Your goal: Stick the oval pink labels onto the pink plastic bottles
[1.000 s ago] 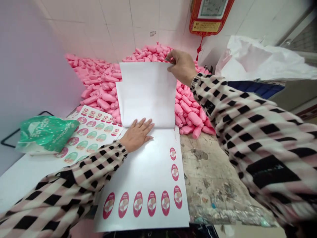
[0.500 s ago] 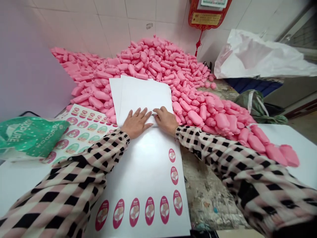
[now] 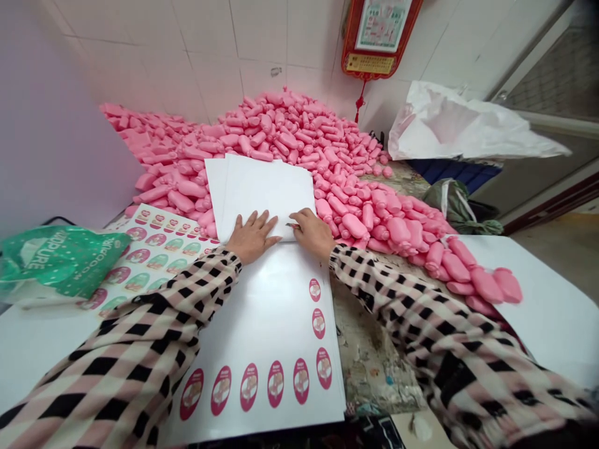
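My left hand (image 3: pixel 253 238) lies flat with spread fingers on a stack of blank white sheets (image 3: pixel 266 187). Beside it, my right hand (image 3: pixel 312 232) is closed in a pinch around a small thin object (image 3: pixel 290 225), its kind too small to make out, at the sheets' near part. Beneath and nearer to me is a large white sticker sheet (image 3: pixel 269 312). Oval pink labels (image 3: pixel 276 383) run along its near edge and up its right side; its middle is bare.
Pink bottles (image 3: pixel 290 125) are heaped behind the sheets and down the right. To the left lie printed label sheets (image 3: pixel 154 240) and a green plastic bag (image 3: pixel 60 262). A white sack (image 3: pixel 449 118) stands at the back right. A red calendar (image 3: pixel 377 37) hangs on the wall.
The view has tilted up and shifted, so everything sits a little differently. Both hands keep nearly the same place on the white sheets.
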`<control>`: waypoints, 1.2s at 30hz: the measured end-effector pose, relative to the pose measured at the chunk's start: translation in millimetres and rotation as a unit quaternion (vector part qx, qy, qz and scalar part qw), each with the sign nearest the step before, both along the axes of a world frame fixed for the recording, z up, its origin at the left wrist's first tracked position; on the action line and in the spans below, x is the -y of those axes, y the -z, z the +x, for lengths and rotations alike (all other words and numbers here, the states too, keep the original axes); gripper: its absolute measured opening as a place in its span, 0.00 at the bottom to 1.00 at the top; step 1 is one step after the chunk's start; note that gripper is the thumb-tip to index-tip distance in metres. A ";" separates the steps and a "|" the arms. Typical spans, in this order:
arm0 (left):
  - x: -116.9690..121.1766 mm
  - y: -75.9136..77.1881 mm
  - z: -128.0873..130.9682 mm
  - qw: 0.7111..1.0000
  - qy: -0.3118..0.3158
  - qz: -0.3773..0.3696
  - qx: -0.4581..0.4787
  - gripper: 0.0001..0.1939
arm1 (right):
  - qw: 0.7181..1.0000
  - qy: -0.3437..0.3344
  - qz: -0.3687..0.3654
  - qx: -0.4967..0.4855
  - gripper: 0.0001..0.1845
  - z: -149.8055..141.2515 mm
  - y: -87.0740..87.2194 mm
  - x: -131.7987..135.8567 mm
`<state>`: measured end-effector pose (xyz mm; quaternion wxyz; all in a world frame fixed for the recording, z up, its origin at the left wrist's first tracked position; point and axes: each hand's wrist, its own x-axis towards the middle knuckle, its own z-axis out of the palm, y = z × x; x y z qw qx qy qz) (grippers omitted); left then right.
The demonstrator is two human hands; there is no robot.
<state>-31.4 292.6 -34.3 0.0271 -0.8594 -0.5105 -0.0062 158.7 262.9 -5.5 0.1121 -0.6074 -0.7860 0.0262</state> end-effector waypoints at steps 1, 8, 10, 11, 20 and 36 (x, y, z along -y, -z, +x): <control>3.6 -1.0 -1.2 1.000 0.000 0.003 0.000 0.34 | 1.000 -0.006 -0.001 0.001 0.20 7.5 -1.3 9.3; 41.5 -9.5 -3.0 1.000 0.003 0.004 0.001 0.34 | 0.995 0.084 0.024 0.042 0.20 79.4 -9.9 46.8; 50.0 -9.3 2.6 1.000 0.000 0.001 0.004 0.34 | 0.990 0.121 0.019 0.068 0.22 94.4 -14.7 44.0; 52.7 -8.0 6.4 1.000 -0.003 0.000 0.007 0.35 | 0.988 0.129 0.012 0.082 0.23 99.2 -16.8 41.8; 53.1 19.5 37.1 0.995 -0.075 0.029 0.056 0.37 | 0.986 0.097 -0.031 0.131 0.23 102.7 -18.4 45.7; 56.2 27.4 36.2 0.988 -0.093 0.092 0.081 0.34 | 0.984 0.088 -0.016 0.152 0.23 52.3 1.8 14.7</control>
